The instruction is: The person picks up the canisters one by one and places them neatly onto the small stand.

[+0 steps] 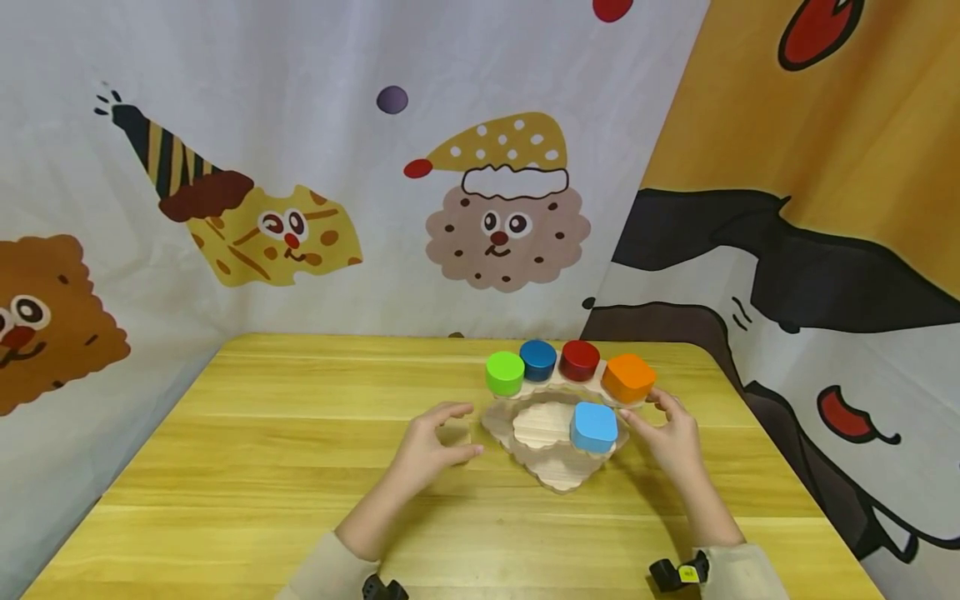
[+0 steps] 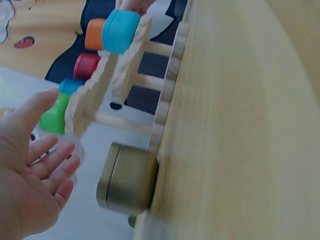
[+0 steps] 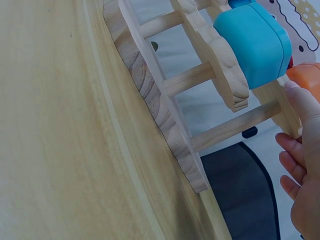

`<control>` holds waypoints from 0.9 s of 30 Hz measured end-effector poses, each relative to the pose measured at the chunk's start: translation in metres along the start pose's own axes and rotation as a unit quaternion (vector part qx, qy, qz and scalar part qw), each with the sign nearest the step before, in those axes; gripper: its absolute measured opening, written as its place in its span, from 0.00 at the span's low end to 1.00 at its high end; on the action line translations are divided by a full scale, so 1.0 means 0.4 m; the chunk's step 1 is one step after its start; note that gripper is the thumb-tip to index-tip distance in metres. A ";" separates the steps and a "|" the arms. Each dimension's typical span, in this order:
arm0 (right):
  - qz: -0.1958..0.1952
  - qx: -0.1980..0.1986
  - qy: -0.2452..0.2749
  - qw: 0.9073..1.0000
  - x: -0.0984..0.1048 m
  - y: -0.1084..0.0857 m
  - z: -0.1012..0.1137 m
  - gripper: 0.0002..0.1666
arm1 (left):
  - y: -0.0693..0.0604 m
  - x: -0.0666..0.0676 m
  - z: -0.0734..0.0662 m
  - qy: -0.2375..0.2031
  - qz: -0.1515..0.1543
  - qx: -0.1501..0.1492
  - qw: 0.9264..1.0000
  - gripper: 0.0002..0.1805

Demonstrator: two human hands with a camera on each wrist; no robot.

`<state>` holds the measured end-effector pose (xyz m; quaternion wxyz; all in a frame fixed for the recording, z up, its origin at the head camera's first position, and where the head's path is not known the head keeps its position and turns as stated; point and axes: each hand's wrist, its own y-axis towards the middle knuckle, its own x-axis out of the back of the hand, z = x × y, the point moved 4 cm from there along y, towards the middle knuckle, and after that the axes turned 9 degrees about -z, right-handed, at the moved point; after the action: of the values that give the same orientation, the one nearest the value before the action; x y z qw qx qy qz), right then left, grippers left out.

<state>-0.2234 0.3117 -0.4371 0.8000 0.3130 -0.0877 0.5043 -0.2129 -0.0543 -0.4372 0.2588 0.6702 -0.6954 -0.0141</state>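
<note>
A tiered wooden stand with scalloped edges and round dowels stands on the table. Along its upper tier sit a green round box, a dark blue one, a red one and an orange rounded-square one. A light blue box rests at the right of the middle tier. My right hand pinches the upper tier's right end beside the orange box. To the stand's left, my left hand holds nothing, fingers spread. Near it, a gold-brown box sits by the base.
The wooden table extends to the left and in front of the stand. Behind it hangs a curtain printed with cartoon snacks. Dark wrist cameras are strapped over both sleeves.
</note>
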 end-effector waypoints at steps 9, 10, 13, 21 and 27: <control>0.005 -0.009 0.000 1.000 0.000 0.002 0.002 0.31 | -0.005 0.044 0.056 0.006 -0.001 0.038 0.999 0.34; 0.005 -0.010 0.000 1.000 0.001 0.002 0.002 0.31 | -0.006 0.047 0.062 0.006 0.001 0.040 0.999 0.35; 0.004 -0.008 -0.001 1.000 0.002 0.000 0.000 0.31 | -0.007 0.053 0.082 0.007 0.007 0.050 0.999 0.36; 0.002 -0.005 -0.007 1.000 0.004 -0.002 -0.002 0.32 | -0.011 0.053 0.111 0.017 0.025 0.063 0.998 0.37; 0.001 -0.004 -0.006 1.000 0.001 0.000 -0.003 0.33 | -0.011 0.049 0.126 0.017 0.039 0.080 0.996 0.38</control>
<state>-0.2233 0.3128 -0.4379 0.8002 0.3132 -0.0946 0.5027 -0.2271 -0.0897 -0.4756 0.2164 0.6617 -0.7151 0.0632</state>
